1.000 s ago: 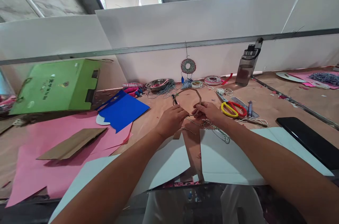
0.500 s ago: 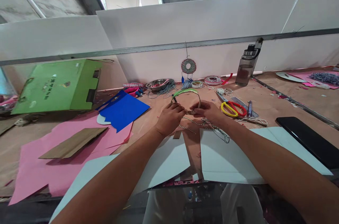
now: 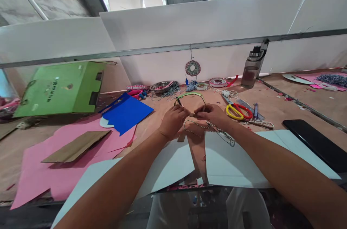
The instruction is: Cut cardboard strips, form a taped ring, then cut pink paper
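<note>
Brown kraft paper covers the tabletop (image 3: 284, 108), which is fenced at its far edge by white foam-board panels (image 3: 189, 23) under a metal rail.

Near the middle of the tabletop, the left hand (image 3: 173, 120) and the right hand (image 3: 213, 113) both pinch the near side of a thin cardboard ring with a green inner face (image 3: 189, 95), fingers closed narrowly on it. A twisted black-and-white cord (image 3: 197, 126) loops beneath the hands, over the inner edges of two white paper sheets (image 3: 233, 164).

To wrap well, I judge the ring should be held steady with one hand while the other keeps the cord taut and lays each turn snug against the last; the flimsy band would buckle under a hard squeeze.

Just right of the hands lie yellow-and-red plastic-handled scissors (image 3: 238, 110), glossy and smooth. A finished cord-wound round ornament (image 3: 192, 67) hangs on the panel at the far edge. Toward the left edge are a matte blue paper sheet (image 3: 127, 113), pink paper (image 3: 62, 164) and a green cardboard box (image 3: 59, 88). A clear water bottle (image 3: 252, 68) stands far right.
</note>
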